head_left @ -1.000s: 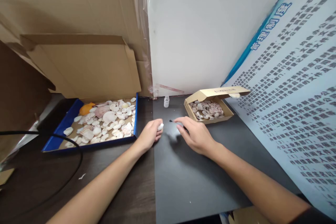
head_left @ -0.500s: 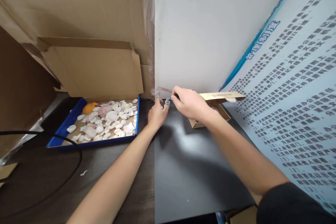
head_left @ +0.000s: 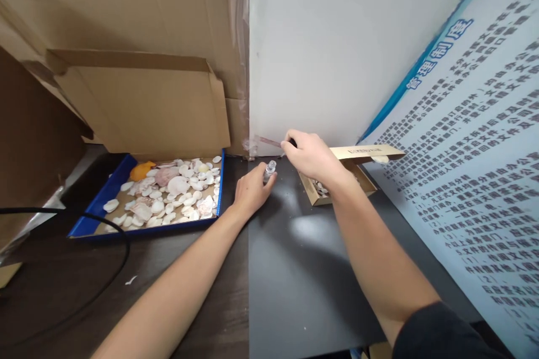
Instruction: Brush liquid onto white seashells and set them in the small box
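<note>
Left hand [head_left: 249, 193]: a small clear bottle [head_left: 269, 170] is being gripped, tilted, by closed fingers.
Right hand [head_left: 309, 155]: a dark brush cap [head_left: 290, 143] is being pinched above the bottle.
Bottle location: on black mat [head_left: 311, 269], between blue shell tray [head_left: 95, 213] and small cardboard box [head_left: 314, 196].

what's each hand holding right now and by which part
The left hand grips the small clear bottle around its lower body, tilted. The right hand pinches a small dark item at its fingertips; what it is cannot be told.
</note>
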The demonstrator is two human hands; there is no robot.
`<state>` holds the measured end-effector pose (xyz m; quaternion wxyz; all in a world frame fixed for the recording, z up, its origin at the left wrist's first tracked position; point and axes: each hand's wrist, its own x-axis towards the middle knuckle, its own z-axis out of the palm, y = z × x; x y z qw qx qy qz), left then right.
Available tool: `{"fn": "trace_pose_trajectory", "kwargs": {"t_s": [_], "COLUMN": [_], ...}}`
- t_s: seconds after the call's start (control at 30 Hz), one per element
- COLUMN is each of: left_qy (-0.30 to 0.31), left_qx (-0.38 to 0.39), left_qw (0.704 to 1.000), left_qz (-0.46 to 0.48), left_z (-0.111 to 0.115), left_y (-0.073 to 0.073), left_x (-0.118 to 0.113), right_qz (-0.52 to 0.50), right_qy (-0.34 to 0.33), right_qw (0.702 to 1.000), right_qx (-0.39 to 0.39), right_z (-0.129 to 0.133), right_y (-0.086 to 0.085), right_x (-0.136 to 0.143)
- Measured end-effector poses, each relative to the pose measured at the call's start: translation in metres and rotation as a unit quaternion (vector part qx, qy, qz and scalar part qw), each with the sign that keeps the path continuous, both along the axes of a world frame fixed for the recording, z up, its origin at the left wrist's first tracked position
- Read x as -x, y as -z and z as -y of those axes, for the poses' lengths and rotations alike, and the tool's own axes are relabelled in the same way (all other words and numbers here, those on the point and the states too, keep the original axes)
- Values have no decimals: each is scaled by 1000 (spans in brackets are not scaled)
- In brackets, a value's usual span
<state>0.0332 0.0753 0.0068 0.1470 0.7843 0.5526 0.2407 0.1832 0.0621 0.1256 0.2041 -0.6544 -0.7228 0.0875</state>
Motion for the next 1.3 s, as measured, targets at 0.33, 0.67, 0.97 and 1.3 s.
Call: {"fn": "trace_pose_trajectory", "kwargs": {"t_s": [0.33, 0.67, 0.97, 1.3], "left_qy": [19, 31, 7, -3], "left_qx": [-36, -55, -62, -68], "left_qw": [999, 998, 996, 997], "left_qz": [-14, -27, -57, -23], "left_z": [4, 6, 7, 4], "left_y": [-4, -4, -4, 0], "left_x": [-4, -5, -6, -6], "right_qz": [-29, -4, 69, 37], "right_qy": [-45, -57, -62, -73], "right_qw": [998, 996, 995, 996], "right_qx": [29, 75, 31, 45], "right_z": [2, 11, 11, 11], "right_y": [2, -4, 2, 0], "right_x": [-4, 1, 5, 3]}}
